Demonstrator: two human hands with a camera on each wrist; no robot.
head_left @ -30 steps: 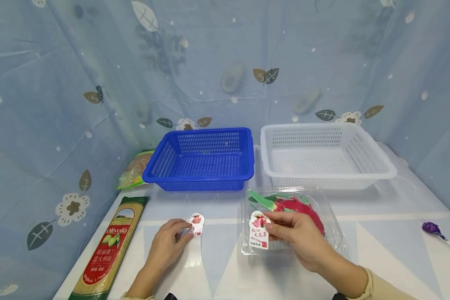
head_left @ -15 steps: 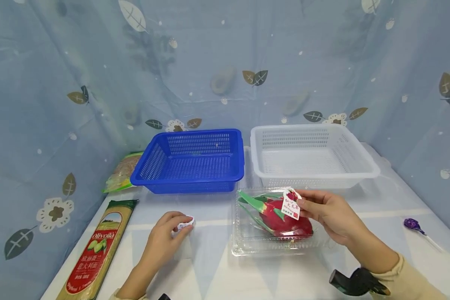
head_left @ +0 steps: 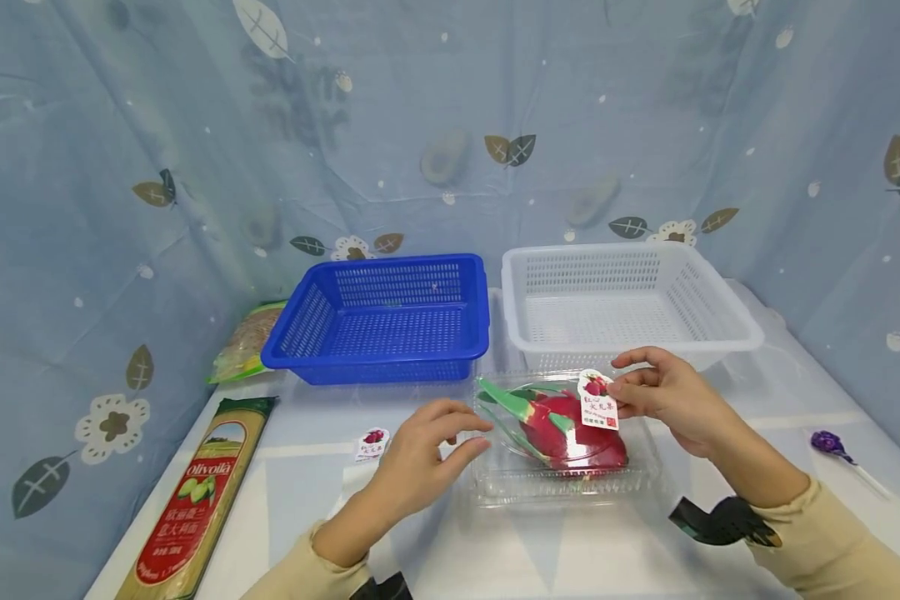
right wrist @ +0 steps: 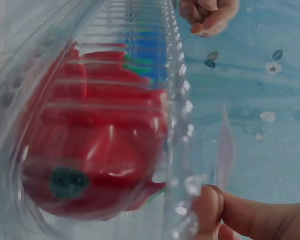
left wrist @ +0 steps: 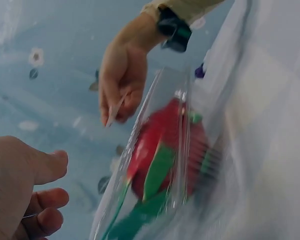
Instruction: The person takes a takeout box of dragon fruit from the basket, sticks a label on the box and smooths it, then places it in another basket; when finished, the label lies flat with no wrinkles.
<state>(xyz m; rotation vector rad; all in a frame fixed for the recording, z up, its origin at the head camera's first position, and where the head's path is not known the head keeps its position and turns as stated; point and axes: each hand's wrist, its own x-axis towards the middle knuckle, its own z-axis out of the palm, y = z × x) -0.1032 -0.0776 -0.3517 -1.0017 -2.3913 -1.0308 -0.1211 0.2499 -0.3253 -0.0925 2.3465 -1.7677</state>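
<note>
A clear plastic box (head_left: 495, 487) with a red and green dragon fruit (head_left: 570, 437) inside lies on the table, right of centre. My right hand (head_left: 663, 400) pinches a small white sticker (head_left: 598, 404) with a dragon fruit picture, above the box's right part. In the right wrist view that sticker (right wrist: 226, 152) is seen nearly edge-on, beside the box rim. Just left of the box, my left hand (head_left: 427, 454) is in the air with fingers relaxed and apart, holding nothing. Behind it a second sticker (head_left: 372, 444) lies on its pale backing strip on the table.
A blue basket (head_left: 390, 372) and a white basket (head_left: 637, 350) stand at the back. At the left lie a pack of spaghetti (head_left: 195, 508) and a green-edged bag (head_left: 247, 342). A purple lollipop (head_left: 832, 446) lies at the far right.
My right hand has carried the sticker rightward and up over the box. My left hand has left the second sticker and moved right toward the box. The head view has shifted slightly.
</note>
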